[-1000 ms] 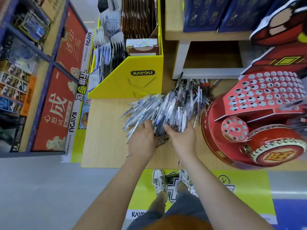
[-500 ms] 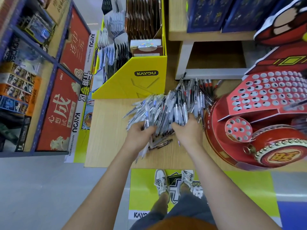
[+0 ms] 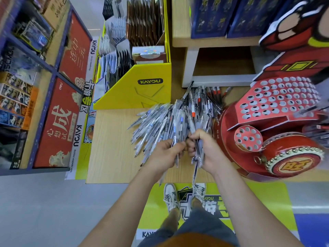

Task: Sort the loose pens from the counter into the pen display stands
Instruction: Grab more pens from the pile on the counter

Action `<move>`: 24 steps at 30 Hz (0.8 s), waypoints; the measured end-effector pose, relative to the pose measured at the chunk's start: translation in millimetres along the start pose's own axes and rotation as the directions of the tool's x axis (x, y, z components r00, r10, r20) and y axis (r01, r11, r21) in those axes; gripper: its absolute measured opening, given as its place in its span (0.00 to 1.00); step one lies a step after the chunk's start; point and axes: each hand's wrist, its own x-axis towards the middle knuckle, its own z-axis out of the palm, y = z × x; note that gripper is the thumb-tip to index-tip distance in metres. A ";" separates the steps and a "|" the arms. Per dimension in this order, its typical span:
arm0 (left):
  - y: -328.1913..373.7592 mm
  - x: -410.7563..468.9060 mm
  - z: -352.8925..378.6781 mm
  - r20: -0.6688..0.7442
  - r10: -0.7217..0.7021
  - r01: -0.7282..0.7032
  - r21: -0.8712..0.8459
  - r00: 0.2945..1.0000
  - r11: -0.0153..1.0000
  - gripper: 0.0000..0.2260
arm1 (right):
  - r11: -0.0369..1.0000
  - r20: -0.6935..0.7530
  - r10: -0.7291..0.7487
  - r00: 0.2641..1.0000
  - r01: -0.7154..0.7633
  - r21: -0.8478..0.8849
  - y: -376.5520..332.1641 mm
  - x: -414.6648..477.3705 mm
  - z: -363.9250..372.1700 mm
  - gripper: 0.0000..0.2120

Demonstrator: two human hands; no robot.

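Note:
A large fan of loose pens (image 3: 170, 120) lies on the wooden counter (image 3: 110, 148), mostly clear barrels with a few red-capped ones at the back. My left hand (image 3: 164, 156) grips a handful of pens at the pile's near end. My right hand (image 3: 204, 150) grips another bunch, whose tips hang down past the counter's front edge. The two hands almost touch. To the right stands the red pen display stand (image 3: 277, 107) with rows of round holes; one pen lies across its right side. Below it sits a small round holed panel (image 3: 248, 138).
A yellow cardboard display box (image 3: 142, 88) full of card packs stands behind the pens on the left. A white and wooden shelf (image 3: 219, 81) rises at the back. A red drum-shaped base (image 3: 292, 157) sits at the right front. Shelving with red posters lines the left aisle.
Both hands have closed round bunches of pens and pulled them toward the counter's front edge. The view has shifted slightly.

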 end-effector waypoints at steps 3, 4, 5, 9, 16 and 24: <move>-2.3 0.0 5.3 0.014 0.021 -0.022 0.080 1.000 0.997 0.11 | 0.997 0.022 -0.037 0.999 0.039 -0.074 0.8 -5.7 -1.5 0.13; -2.2 -0.4 5.9 0.027 0.037 -0.039 0.106 0.999 0.994 0.11 | 0.994 0.028 -0.061 0.998 0.063 -0.089 1.1 -7.9 -2.3 0.11; -1.6 -1.3 6.0 0.050 0.053 -0.059 0.132 0.997 0.989 0.12 | 0.991 0.039 -0.083 0.996 0.086 -0.099 1.6 -9.5 -3.6 0.09; 2.7 -3.6 1.3 0.157 0.084 -0.124 0.266 0.984 0.956 0.16 | 0.985 0.037 -0.122 0.992 0.125 -0.116 3.5 -8.9 -6.6 0.10; 8.7 -10.3 0.6 0.239 0.127 -0.208 0.352 0.963 0.913 0.19 | 0.988 -0.007 -0.123 0.992 0.122 -0.098 5.1 -8.0 -7.8 0.20; 32.4 -3.9 -13.3 -0.150 0.077 -0.105 -0.193 0.986 0.976 0.11 | 0.976 0.284 -0.165 0.945 0.197 -0.089 -10.2 -36.5 -24.0 0.06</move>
